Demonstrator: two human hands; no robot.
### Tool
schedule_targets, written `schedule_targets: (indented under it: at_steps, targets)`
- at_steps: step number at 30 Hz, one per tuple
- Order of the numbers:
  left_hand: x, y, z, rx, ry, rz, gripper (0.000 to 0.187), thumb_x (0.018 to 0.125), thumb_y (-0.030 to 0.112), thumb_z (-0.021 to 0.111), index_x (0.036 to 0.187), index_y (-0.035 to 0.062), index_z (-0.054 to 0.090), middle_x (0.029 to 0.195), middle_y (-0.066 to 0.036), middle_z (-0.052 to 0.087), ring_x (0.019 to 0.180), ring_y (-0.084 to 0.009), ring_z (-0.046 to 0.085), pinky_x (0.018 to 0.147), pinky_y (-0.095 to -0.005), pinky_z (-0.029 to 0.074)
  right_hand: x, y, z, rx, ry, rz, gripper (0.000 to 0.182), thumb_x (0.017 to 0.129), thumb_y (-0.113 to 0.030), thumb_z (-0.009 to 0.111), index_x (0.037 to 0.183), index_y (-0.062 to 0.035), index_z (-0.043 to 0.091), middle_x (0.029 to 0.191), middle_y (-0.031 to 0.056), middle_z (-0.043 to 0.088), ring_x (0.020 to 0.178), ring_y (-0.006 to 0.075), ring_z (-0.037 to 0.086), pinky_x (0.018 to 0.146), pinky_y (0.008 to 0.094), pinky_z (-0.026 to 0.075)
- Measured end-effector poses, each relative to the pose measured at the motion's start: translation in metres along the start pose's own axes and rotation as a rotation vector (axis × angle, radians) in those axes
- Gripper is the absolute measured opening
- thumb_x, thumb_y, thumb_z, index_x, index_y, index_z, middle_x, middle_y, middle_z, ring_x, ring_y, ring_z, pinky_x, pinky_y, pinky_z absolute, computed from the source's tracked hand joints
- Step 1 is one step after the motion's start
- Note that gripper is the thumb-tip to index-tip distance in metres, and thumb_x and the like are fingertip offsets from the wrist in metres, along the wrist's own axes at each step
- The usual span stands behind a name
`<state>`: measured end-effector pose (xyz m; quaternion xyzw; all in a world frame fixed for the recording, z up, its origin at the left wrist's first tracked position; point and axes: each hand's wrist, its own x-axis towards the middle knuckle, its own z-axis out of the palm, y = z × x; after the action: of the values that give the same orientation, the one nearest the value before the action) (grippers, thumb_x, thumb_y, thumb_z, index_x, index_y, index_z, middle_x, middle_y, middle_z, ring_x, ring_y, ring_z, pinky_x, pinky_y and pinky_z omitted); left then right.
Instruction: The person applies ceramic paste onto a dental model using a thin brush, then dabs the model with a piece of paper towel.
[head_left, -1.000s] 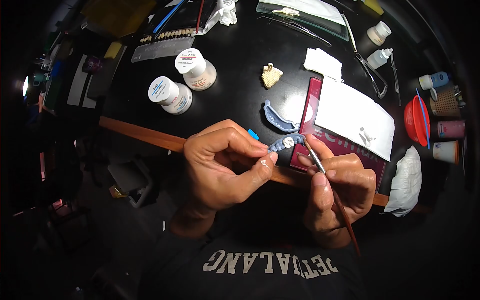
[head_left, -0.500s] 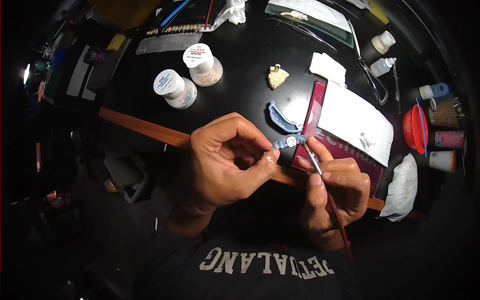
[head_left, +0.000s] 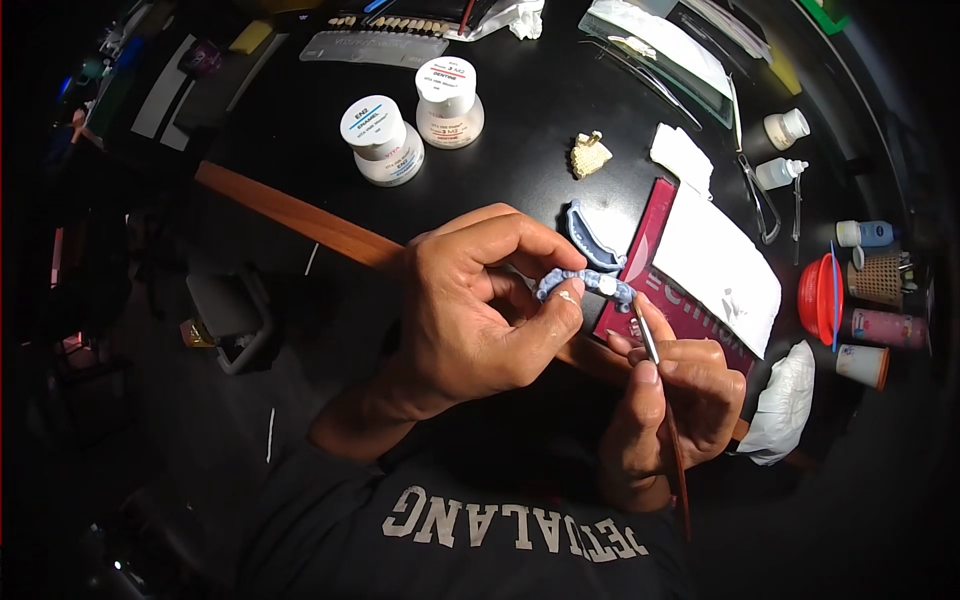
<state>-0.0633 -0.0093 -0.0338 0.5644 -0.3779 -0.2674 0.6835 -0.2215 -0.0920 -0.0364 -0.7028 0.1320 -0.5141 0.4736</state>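
Note:
Between thumb and fingertips, my left hand [head_left: 480, 310] pinches a small blue-grey dental model [head_left: 624, 294] with a row of teeth. One tooth [head_left: 607, 286] on it is white, and a white smear marks my left thumb. My right hand [head_left: 695, 390] grips a fine paintbrush [head_left: 676, 450] with a brown handle and a silver ferrule. The brush tip is right at the model's right end. Just beyond the model, a curved blue-grey mould piece [head_left: 592, 238] lies on the black table. A cream-coloured tooth cast [head_left: 590, 156] sits farther back.
An enamel jar [head_left: 382, 140] and a dentine jar [head_left: 449, 102] stand back left, below a shade guide [head_left: 375, 47]. White paper [head_left: 715, 265] lies on a maroon case [head_left: 650, 225]. Rightward are a red bowl [head_left: 820, 298], cups and crumpled tissue [head_left: 782, 405]. A wooden strip [head_left: 300, 215] edges the table.
My view has shifted, moving the table items in frame. The dental model is turned so more of its row shows, and both hands with model and brush sit slightly farther right in view.

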Motion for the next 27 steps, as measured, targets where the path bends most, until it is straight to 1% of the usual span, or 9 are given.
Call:
schedule_targets:
  at_steps: [5,8,11,14,17,18,19,22,27]
  targets:
    - [-0.001,0.002,0.000,-0.028,-0.003,-0.021,0.013,0.085,-0.013,0.066,0.097,-0.0098,0.067,0.101,-0.014,0.064,0.082,-0.0119,0.068,0.072,-0.0217,0.058,-0.001,-0.005,-0.005,-0.008,-0.004,-0.001,0.018,0.084,0.015,0.055,0.100,0.0074,0.049,0.085,0.0182,0.057,0.074,0.0206,0.065,0.090,0.0529,0.062]
    - [-0.003,0.000,-0.003,-0.072,-0.007,-0.003,0.012,0.085,-0.012,0.068,0.097,-0.0093,0.069,0.100,-0.015,0.066,0.083,-0.0126,0.069,0.072,-0.0222,0.059,0.007,-0.017,-0.032,-0.103,0.042,0.068,0.022,0.085,0.015,0.058,0.103,0.0050,0.050,0.087,0.0174,0.057,0.075,0.0215,0.066,0.075,0.0371,0.065]
    - [-0.001,0.004,-0.011,-0.100,-0.026,-0.001,0.013,0.085,-0.012,0.069,0.098,-0.0088,0.070,0.101,-0.015,0.067,0.085,-0.0122,0.069,0.072,-0.0208,0.058,0.028,-0.020,-0.074,-0.302,0.093,0.023,0.014,0.094,0.008,0.057,0.108,0.0048,0.058,0.089,0.0166,0.064,0.070,0.0159,0.065,0.064,0.0274,0.058]
    - [0.007,0.005,-0.018,-0.108,-0.074,0.074,0.015,0.084,-0.013,0.068,0.098,-0.0087,0.069,0.101,-0.017,0.066,0.086,-0.0156,0.069,0.075,-0.0239,0.058,0.056,-0.027,-0.120,-0.601,0.020,0.141,0.019,0.105,-0.014,0.056,0.109,0.0002,0.068,0.085,0.0095,0.072,0.069,0.0094,0.064,0.059,0.0207,0.044]
    - [0.012,0.008,-0.015,-0.101,-0.064,0.097,0.016,0.084,-0.013,0.069,0.098,-0.0074,0.070,0.099,-0.016,0.065,0.082,-0.0148,0.069,0.072,-0.0235,0.059,0.068,-0.026,-0.135,-0.758,-0.112,0.201,0.008,0.095,-0.003,0.067,0.101,0.0016,0.070,0.087,0.0105,0.073,0.076,0.0119,0.069,0.064,0.0241,0.051]
    - [0.013,0.007,-0.011,-0.085,-0.075,0.094,0.016,0.083,-0.013,0.070,0.098,-0.0070,0.070,0.099,-0.016,0.066,0.082,-0.0145,0.069,0.072,-0.0233,0.059,0.070,-0.029,-0.133,-0.786,-0.187,0.263,0.014,0.085,0.000,0.076,0.098,0.0013,0.072,0.088,0.0117,0.073,0.077,0.0153,0.070,0.070,0.0268,0.053]
    - [0.014,0.006,-0.007,-0.067,-0.083,0.090,0.016,0.083,-0.013,0.071,0.098,-0.0067,0.070,0.099,-0.016,0.066,0.082,-0.0142,0.069,0.072,-0.0231,0.059,0.070,-0.018,-0.134,-0.815,-0.261,0.139,0.022,0.077,-0.002,0.082,0.097,0.0000,0.072,0.088,0.0132,0.073,0.076,0.0200,0.071,0.069,0.0280,0.053]
    - [0.017,0.001,0.005,-0.009,-0.106,0.117,0.017,0.082,-0.012,0.073,0.098,-0.0055,0.072,0.099,-0.015,0.069,0.084,-0.0135,0.070,0.072,-0.0221,0.059,0.069,-0.004,-0.127,-0.908,-0.349,-0.033,0.022,0.075,0.000,0.081,0.094,-0.0004,0.071,0.087,0.0136,0.072,0.071,0.0228,0.070,0.062,0.0285,0.053]
    - [0.017,-0.001,0.010,0.027,-0.159,0.143,0.020,0.081,-0.015,0.073,0.096,-0.0039,0.072,0.099,-0.017,0.071,0.090,-0.0178,0.071,0.080,-0.0270,0.059,0.060,0.006,-0.121,-0.848,-0.179,0.037,0.015,0.077,0.008,0.076,0.089,0.0028,0.068,0.081,0.0119,0.070,0.072,0.0183,0.070,0.066,0.0275,0.053]
